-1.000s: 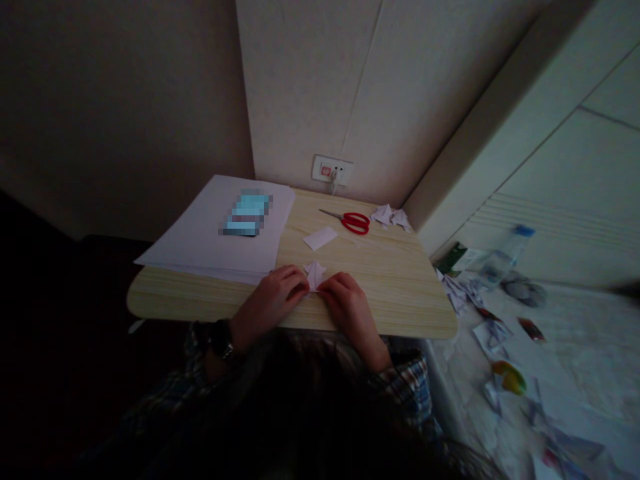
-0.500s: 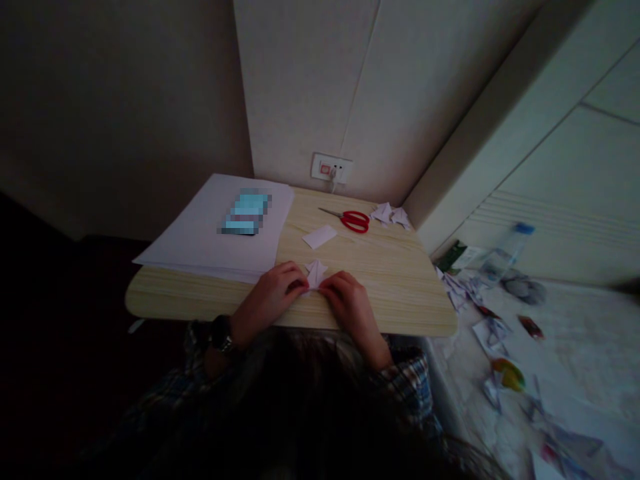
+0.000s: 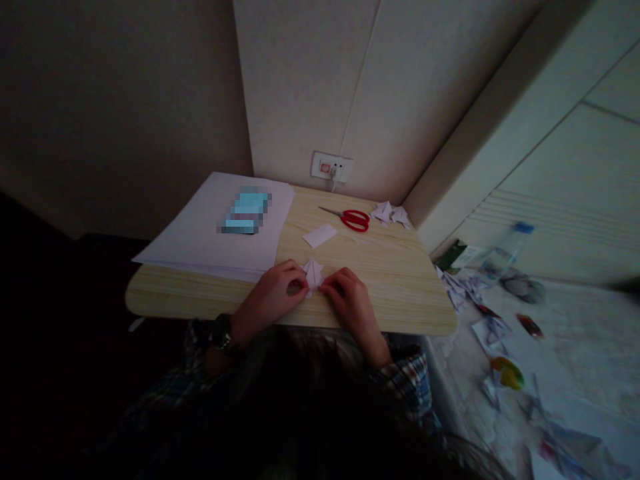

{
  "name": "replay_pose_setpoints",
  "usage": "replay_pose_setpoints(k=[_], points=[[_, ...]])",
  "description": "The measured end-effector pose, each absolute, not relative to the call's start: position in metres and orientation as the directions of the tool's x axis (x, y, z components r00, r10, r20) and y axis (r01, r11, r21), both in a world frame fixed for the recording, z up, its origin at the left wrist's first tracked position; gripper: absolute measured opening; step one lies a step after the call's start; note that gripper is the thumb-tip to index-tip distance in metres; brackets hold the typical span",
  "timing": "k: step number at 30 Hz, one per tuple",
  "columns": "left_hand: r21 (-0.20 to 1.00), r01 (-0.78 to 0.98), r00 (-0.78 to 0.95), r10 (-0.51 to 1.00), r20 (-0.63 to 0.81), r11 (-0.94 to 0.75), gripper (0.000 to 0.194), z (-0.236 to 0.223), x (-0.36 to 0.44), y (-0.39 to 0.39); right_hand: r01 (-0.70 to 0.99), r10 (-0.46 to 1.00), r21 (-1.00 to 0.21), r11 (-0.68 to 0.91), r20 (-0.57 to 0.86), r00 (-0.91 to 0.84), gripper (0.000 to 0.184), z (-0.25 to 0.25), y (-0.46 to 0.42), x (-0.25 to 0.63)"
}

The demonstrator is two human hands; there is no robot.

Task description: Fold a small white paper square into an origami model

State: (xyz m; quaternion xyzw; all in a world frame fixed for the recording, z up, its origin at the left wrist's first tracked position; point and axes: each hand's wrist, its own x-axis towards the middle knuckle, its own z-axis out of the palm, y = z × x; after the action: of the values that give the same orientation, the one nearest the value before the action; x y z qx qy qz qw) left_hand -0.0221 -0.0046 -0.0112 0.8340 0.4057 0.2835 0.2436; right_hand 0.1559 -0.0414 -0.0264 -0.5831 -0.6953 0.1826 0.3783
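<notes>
A small folded white paper figure (image 3: 313, 274) with pointed corners lies near the front of the wood-grain table (image 3: 400, 280). My left hand (image 3: 277, 291) pinches its lower left side between thumb and fingers. From the other side, my right hand (image 3: 351, 299) has its fingertips closed at the figure's lower right edge. Behind the figure lies a small white paper rectangle (image 3: 321, 235). Farther back are scissors (image 3: 354, 220) with red handles, blades pointing left. Two folded paper figures (image 3: 391, 213) rest at the back right corner.
Large white paper sheets (image 3: 200, 233) cover the table's left part, with a blurred-out phone (image 3: 246, 212) on them. A wall socket (image 3: 332, 167) holds a plug. Right of the table, a bed (image 3: 590, 333) carries paper scraps and a clear bottle (image 3: 503, 257) with a blue cap.
The folded figure has turned slightly and shifted a little left between my fingers. My right fingertips have moved slightly away from my left ones.
</notes>
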Motion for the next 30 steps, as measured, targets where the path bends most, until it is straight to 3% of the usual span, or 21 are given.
replay_pose_setpoints(k=[18,30], points=[[0.693,0.491,0.511,0.819,0.262,-0.528,0.004,-0.0163,-0.0244,-0.0039,0.649,0.957,-0.724,0.233,0.289,-0.021,0.011,-0.0257,-0.0402,0.1588],[0.652,0.539,0.45,0.836,0.313,-0.534,0.009,-0.0169,-0.0214,-0.0075,0.668,0.955,-0.705,0.238,0.294,-0.029,0.013,-0.0262,-0.0423,0.1581]])
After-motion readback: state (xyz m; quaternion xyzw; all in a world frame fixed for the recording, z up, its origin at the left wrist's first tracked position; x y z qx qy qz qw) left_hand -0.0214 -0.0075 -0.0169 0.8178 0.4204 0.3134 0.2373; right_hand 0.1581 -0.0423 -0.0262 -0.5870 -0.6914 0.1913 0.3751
